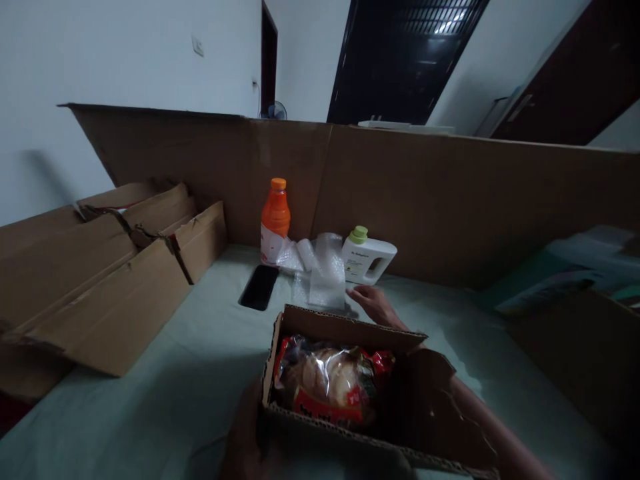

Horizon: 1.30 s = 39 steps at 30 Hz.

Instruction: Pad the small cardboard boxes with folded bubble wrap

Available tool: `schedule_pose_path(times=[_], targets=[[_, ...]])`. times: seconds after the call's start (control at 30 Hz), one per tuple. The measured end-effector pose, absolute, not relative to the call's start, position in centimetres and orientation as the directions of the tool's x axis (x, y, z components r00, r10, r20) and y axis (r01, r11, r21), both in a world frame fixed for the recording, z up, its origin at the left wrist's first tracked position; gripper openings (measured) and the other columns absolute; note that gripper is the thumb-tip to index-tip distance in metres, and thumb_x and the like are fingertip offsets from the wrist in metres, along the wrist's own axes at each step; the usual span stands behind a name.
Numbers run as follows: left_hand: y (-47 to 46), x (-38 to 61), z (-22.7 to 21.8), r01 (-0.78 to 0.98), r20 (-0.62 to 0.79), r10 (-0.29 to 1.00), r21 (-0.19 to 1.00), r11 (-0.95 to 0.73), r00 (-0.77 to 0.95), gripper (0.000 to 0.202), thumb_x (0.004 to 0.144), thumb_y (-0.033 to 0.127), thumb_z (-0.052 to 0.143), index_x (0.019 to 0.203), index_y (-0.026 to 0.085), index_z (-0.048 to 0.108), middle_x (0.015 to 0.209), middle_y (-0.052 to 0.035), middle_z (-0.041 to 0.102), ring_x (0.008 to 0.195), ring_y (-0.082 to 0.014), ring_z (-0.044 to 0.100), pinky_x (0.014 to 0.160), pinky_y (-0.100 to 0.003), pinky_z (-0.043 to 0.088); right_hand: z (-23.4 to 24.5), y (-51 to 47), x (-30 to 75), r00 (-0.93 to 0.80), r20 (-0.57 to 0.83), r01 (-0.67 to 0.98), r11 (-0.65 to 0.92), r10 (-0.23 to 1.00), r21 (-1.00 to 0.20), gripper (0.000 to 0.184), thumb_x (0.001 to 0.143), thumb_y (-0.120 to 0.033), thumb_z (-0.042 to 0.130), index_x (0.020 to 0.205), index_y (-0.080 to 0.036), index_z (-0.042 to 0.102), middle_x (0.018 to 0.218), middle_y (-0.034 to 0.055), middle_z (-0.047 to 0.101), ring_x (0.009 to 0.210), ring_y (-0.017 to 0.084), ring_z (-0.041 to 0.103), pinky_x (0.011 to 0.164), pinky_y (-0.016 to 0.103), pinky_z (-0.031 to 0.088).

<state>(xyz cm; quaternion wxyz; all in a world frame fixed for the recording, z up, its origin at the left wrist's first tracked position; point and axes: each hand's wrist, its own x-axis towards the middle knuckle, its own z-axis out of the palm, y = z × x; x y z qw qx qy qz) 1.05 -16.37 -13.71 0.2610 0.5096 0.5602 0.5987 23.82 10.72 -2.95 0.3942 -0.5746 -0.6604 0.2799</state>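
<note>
An open cardboard box [435,407] sits tilted close in front of me. Inside it lies a clear and red plastic packet of bread [325,380]. My left hand [245,433] is dark at the box's left end and grips it there, its fingers mostly hidden. Past the box's far side, my right hand [375,304] stretches forward with fingers extended and holds nothing. Its fingertips come near the crumpled bubble wrap [325,273]. Just beyond that hand stands a white jug with a green cap [367,260].
An orange bottle [276,217] stands behind a black phone [259,287]. Cardboard compartments [125,293] fill the left side. A tall cardboard panel [450,200] closes off the back. At right, a teal-filled plastic package [550,273] rests by another dark box [575,353].
</note>
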Motion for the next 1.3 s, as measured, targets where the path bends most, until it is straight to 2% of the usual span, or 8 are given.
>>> schedule_pose_path(times=[0.13, 0.37, 0.47, 0.57, 0.67, 0.8, 0.93, 1.3], targets=[[-15.7, 0.9, -14.4, 0.322, 0.336, 0.878, 0.919, -0.227, -0.340, 0.068, 0.078, 0.044, 0.063, 0.144, 0.046, 0.049, 0.144, -0.0021, 0.059, 0.136, -0.0406, 0.050, 0.110, -0.058, 0.045, -2.9, 14.1, 22.3, -0.060, 0.115, 0.513, 0.130, 0.992, -0.849, 0.045, 0.065, -0.057, 0.074, 0.055, -0.016, 0.059, 0.046, -0.0029, 0.049, 0.047, 0.009, 0.040, 0.047, 0.024, 0.028], [-16.3, 1.1, -15.0, 0.324, 0.343, 0.876, 0.917, -0.234, -0.340, 0.060, 0.088, 0.037, 0.056, 0.146, 0.025, 0.049, 0.144, -0.0149, 0.055, 0.135, -0.0384, 0.051, 0.112, -0.057, 0.042, 2.5, 5.7, 31.2, 0.128, 0.306, 0.460, 0.217, 0.943, -0.861, 0.041, 0.065, -0.058, 0.076, 0.077, -0.021, 0.065, 0.074, 0.0038, 0.069, 0.067, 0.019, 0.063, 0.061, 0.030, 0.049], [-17.0, 0.5, -15.5, 0.348, 0.324, 0.882, 0.916, -0.201, -0.343, 0.060, 0.088, 0.032, 0.055, 0.145, 0.018, 0.046, 0.140, -0.0185, 0.055, 0.136, -0.0369, 0.049, 0.115, -0.056, 0.037, 4.8, -1.0, 36.0, 0.205, 0.524, 0.757, 0.205, 0.827, -0.621, 0.026, 0.076, -0.050, 0.071, 0.082, -0.024, 0.070, 0.078, 0.0039, 0.072, 0.070, 0.022, 0.067, 0.064, 0.033, 0.051], [-17.3, -0.4, -14.9, 0.353, 0.248, 0.914, 0.927, -0.126, -0.323, 0.057, 0.081, 0.027, 0.060, 0.137, 0.016, 0.052, 0.124, -0.0161, 0.064, 0.127, -0.0352, 0.055, 0.111, -0.054, 0.041, 5.4, -6.7, 38.3, -0.045, 0.739, 0.960, 0.234, 0.672, -0.154, 0.017, 0.087, -0.037, 0.060, 0.083, -0.023, 0.070, 0.083, 0.0054, 0.074, 0.077, 0.023, 0.069, 0.072, 0.034, 0.050], [-17.2, -0.8, -13.3, 0.343, 0.200, 0.943, 0.934, -0.101, -0.267, 0.053, 0.079, 0.026, 0.061, 0.130, 0.016, 0.053, 0.115, -0.0126, 0.065, 0.119, -0.0326, 0.060, 0.108, -0.051, 0.044, 3.9, -10.3, 38.0, -0.384, 0.587, 0.899, 0.432, 0.712, 0.064, 0.018, 0.092, -0.022, 0.054, 0.082, -0.021, 0.069, 0.082, 0.0061, 0.075, 0.075, 0.020, 0.069, 0.073, 0.034, 0.047], [-17.7, -1.0, -10.8, 0.339, 0.163, 0.963, 0.937, -0.084, -0.213, 0.061, 0.080, 0.029, 0.062, 0.137, 0.017, 0.045, 0.128, -0.0134, 0.059, 0.126, -0.0307, 0.056, 0.111, -0.047, 0.042, 0.7, -13.0, 36.7, -0.516, 0.202, 0.766, 0.554, 0.832, -0.327, 0.019, 0.092, -0.035, 0.063, 0.104, -0.023, 0.072, 0.100, 0.0069, 0.077, 0.091, 0.023, 0.070, 0.081, 0.037, 0.051], [-18.2, -2.0, -9.4, 0.375, 0.133, 0.966, 0.926, -0.043, -0.219, 0.061, 0.076, 0.036, 0.067, 0.132, 0.019, 0.050, 0.124, -0.0127, 0.063, 0.122, -0.0322, 0.059, 0.108, -0.046, 0.045, -1.4, -14.1, 35.4, -0.302, 0.162, 0.648, 0.327, 0.939, -0.688, 0.040, 0.090, -0.051, 0.064, 0.121, -0.025, 0.068, 0.119, 0.0084, 0.071, 0.104, 0.026, 0.068, 0.083, 0.038, 0.056], [-11.5, -0.6, -8.3, 0.158, -0.007, 0.976, 0.987, 0.043, -0.217, 0.060, 0.064, 0.039, 0.070, 0.118, 0.016, 0.056, 0.119, -0.0127, 0.070, 0.117, -0.0329, 0.065, 0.099, -0.044, 0.052, -4.7, -10.5, 29.1, -0.289, 0.281, 0.545, 0.398, 0.915, -0.738, 0.020, 0.080, -0.026, 0.058, 0.098, -0.020, 0.064, 0.101, 0.0086, 0.071, 0.090, 0.024, 0.065, 0.079, 0.037, 0.056]])
